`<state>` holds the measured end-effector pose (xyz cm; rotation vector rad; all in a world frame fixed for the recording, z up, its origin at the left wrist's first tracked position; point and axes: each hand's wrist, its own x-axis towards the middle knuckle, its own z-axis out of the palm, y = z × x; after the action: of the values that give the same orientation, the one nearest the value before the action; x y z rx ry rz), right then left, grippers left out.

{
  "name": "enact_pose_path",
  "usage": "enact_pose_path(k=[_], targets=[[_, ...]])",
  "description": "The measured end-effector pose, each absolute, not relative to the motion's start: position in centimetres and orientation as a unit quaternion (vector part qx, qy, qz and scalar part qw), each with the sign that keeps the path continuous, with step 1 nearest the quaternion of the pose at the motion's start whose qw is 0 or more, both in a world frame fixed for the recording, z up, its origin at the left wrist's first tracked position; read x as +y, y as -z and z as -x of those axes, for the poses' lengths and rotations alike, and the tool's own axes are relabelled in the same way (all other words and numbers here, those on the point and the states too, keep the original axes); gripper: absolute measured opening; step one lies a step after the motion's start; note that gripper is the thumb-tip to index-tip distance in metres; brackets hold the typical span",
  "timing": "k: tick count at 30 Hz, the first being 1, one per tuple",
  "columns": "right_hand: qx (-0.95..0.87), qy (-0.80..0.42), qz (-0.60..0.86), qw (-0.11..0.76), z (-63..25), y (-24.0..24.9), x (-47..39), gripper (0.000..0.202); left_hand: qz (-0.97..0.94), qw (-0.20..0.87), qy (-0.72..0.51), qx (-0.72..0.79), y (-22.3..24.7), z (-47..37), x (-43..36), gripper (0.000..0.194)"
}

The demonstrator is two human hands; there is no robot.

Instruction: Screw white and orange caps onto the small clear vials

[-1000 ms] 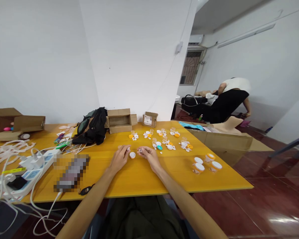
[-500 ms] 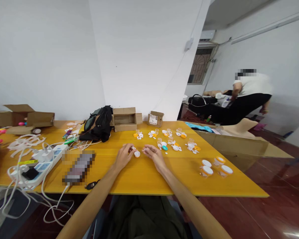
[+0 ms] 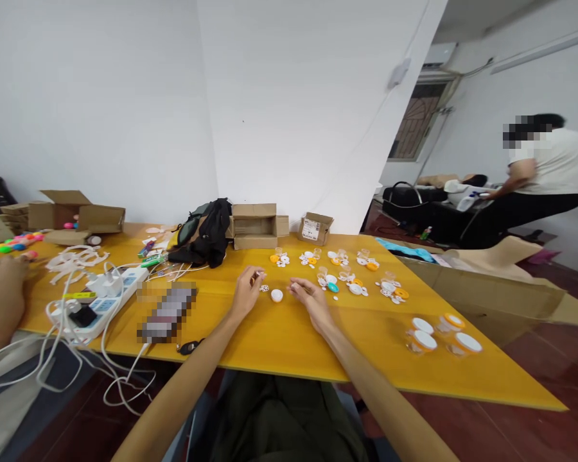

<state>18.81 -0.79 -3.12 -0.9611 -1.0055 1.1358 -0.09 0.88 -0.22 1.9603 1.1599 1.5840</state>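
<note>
My left hand [image 3: 247,290] is over the table with its fingers pinched on a small whitish piece, too small to name. By its fingertips a small white disc with holes [image 3: 264,288] lies on the table. Between my hands stands a small round white piece with an orange lower rim [image 3: 277,295], touched by neither. To its right, the fingertips of my right hand [image 3: 310,299] are closed on a tiny pale piece that I cannot make out. Beyond that hand are clusters of white discs, clear cups and orange rings [image 3: 355,289], with one teal ring [image 3: 333,287].
Several lidded clear jars [image 3: 424,340] stand at the right of the yellow table [image 3: 289,350]. A power strip [image 3: 110,301] with cables, a phone [image 3: 168,312], a backpack [image 3: 207,231] and open cardboard boxes [image 3: 254,226] are around. Another person's arm [image 3: 4,298] rests at far left; one person [image 3: 549,154] bends at back right.
The view has swung, so the scene sits further right. My left hand has drawn back from the round white piece, and the holed disc now shows on the table beside it.
</note>
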Motion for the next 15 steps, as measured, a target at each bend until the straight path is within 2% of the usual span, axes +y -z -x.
enact_pose_path(k=[9,15], targets=[[-0.519,-0.470,0.416,0.580,-18.6,3.3,1.2,0.043,-0.636,0.252,-0.584,0.437,0.6,0.1,1.4,0.013],[-0.635,-0.409,0.447,0.479,-17.7,2.0,3.4,0.040,-0.631,0.279,-0.573,0.443,0.9,0.2,1.6,0.023]])
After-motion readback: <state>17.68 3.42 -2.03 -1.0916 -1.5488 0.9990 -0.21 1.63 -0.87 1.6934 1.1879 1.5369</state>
